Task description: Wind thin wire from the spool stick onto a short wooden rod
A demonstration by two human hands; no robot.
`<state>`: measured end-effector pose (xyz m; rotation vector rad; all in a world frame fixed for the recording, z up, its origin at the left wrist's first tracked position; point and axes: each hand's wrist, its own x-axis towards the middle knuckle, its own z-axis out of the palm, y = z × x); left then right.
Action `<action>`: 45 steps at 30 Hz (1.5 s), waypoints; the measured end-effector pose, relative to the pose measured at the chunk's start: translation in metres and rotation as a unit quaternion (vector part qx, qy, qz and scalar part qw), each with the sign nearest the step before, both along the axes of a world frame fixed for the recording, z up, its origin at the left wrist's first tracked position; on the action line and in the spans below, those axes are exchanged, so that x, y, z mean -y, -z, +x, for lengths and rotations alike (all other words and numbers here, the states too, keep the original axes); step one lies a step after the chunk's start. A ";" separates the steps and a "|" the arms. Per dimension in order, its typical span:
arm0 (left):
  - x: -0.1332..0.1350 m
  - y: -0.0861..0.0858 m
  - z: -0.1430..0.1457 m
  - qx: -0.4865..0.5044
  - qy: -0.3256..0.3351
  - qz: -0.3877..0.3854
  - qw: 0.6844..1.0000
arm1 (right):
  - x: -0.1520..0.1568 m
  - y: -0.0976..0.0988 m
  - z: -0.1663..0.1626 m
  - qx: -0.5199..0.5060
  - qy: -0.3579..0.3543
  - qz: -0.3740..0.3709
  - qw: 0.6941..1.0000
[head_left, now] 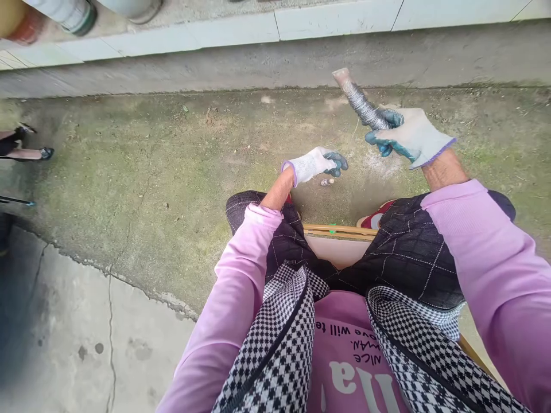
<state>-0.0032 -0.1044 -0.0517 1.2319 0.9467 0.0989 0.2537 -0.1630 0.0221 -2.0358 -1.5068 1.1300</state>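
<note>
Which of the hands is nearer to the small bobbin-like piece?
The left. The left hand is close to the small bobbin-like piece, just above it in the picture; the right hand is farther off, to the right, holding the wire-wound stick.

containers point(71, 14) on tiled ledge point(232, 30) | cracked concrete point(146, 338), lower left | dark shoe point(47, 153), left edge

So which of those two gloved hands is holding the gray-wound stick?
The right hand, gripping the gray-wound stick by its lower end. The left hand holds no such stick; its fingers curl near a small object.
</note>
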 end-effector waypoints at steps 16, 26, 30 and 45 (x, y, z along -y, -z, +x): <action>-0.015 -0.007 -0.010 -0.008 -0.041 0.093 0.995 | 0.010 0.039 0.021 -0.016 -0.263 -0.180 0.948; -0.028 0.003 -0.019 0.043 -0.041 0.037 0.998 | 0.015 0.029 -0.004 -0.083 -0.220 -0.157 0.959; -0.025 -0.007 -0.026 0.050 -0.050 0.025 0.997 | 0.021 0.025 -0.017 -0.112 -0.209 -0.150 0.960; -0.021 -0.013 -0.025 0.040 -0.069 -0.020 0.997 | 0.029 0.028 -0.030 -0.129 -0.216 -0.149 0.956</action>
